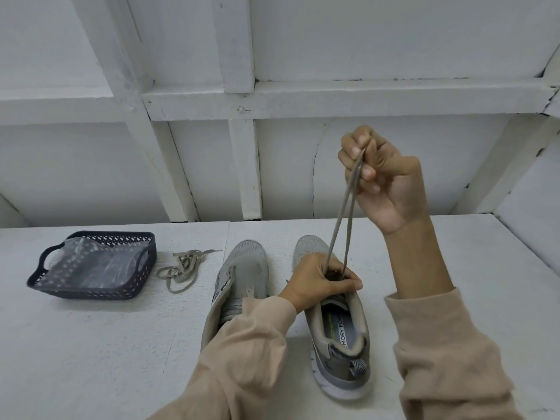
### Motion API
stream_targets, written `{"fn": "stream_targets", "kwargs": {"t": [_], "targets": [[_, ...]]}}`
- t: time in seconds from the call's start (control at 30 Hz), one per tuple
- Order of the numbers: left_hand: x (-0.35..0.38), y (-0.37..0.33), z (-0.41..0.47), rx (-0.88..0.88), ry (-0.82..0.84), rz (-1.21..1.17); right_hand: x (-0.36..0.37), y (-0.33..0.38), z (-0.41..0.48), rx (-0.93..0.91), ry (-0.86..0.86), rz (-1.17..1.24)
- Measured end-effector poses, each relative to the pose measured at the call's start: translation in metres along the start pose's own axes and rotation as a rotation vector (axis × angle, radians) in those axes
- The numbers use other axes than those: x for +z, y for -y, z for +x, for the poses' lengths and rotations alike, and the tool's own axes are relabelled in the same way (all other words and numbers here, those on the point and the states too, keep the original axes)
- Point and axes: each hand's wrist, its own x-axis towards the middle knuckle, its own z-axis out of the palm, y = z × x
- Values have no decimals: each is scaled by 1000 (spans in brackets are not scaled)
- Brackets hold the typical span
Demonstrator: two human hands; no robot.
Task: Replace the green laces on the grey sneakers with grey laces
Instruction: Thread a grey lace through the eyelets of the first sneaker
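Two grey sneakers stand side by side on the white table. The right sneaker (339, 338) is held at its tongue and eyelets by my left hand (321, 281), fingers curled round it. My right hand (381, 180) is raised well above it and pinches both strands of a lace (344, 219), pulled taut up from the shoe's front eyelets. The lace looks grey-beige. The left sneaker (239, 280) has no lace that I can see; my left sleeve covers its heel. A loose lace (180, 268) of similar colour lies tangled on the table, left of the shoes.
A dark perforated basket (133, 286) holding a clear plastic bag stands at the left, next to the loose lace. A white panelled wall rises right behind the table's far edge.
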Motion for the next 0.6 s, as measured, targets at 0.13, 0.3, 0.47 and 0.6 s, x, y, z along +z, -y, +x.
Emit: {"fn": "stream_targets", "kwargs": {"t": [0.13, 0.3, 0.47, 0.6], "targets": [[0, -1, 0, -34, 14, -45, 0, 2, 2, -6, 5, 10], [2, 1, 0, -46, 8, -40, 0, -5, 7, 15, 13, 274], [2, 1, 2, -27, 14, 16, 6, -12, 14, 47, 44, 553], [2, 4, 2, -32, 37, -2, 0, -16, 19, 28, -24, 616]]}}
